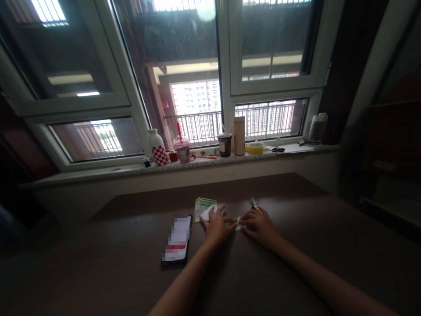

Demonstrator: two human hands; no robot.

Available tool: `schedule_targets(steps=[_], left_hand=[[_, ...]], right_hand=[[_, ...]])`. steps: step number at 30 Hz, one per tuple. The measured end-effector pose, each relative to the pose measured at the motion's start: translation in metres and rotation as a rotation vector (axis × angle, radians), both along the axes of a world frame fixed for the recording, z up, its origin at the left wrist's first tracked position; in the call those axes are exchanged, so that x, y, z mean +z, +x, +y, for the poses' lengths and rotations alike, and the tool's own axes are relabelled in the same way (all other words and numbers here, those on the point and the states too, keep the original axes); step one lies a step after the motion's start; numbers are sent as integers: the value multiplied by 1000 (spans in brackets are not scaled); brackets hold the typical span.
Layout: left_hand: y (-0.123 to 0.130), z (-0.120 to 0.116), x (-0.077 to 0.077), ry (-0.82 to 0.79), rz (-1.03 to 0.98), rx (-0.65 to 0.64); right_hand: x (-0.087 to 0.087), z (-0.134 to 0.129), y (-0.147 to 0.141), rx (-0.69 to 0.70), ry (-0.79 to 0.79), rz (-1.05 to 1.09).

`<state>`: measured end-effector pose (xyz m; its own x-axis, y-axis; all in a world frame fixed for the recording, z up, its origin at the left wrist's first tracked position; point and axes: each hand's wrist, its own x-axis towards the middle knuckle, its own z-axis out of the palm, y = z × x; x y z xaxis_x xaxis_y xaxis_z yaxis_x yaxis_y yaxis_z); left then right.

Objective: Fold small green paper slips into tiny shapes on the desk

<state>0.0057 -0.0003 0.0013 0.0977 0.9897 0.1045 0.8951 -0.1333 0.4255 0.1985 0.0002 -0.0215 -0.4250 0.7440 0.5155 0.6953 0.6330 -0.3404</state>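
A small white-and-green piece of paper (238, 223) lies low over the table between my hands. My left hand (217, 226) pinches its left side with thumb and a finger, while its other fingers spread over a white slip (208, 213). That slip rests on green-and-white printed sheets (204, 202). From the other side, my right hand (259, 224) has its fingertips closed on the paper's right side. Just beyond the right-hand fingers is a small slim object (254, 203), partly hidden and too small to name.
A phone (177, 239) lies on the brown table (108, 263), left of my left hand. On the windowsill (204, 163) behind stand a checkered bottle (158, 149), a pink drink cup (182, 149), a dark cup (225, 145), a tan flask (239, 136) and yellow tape (255, 148).
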Motion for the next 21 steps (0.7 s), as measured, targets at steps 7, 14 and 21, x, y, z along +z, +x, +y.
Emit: schedule_targets(steps=[7,14,21], left_hand=[[-1,-3,3,-24,33,-20],[-2,-6,7,-39,77,-16],[-2,-4,3,-27,60,-2]], right_hand=[[0,0,0,-8,10,-62],[2,1,2,20,-17,-97],[3,6,7,66,-61,-101]])
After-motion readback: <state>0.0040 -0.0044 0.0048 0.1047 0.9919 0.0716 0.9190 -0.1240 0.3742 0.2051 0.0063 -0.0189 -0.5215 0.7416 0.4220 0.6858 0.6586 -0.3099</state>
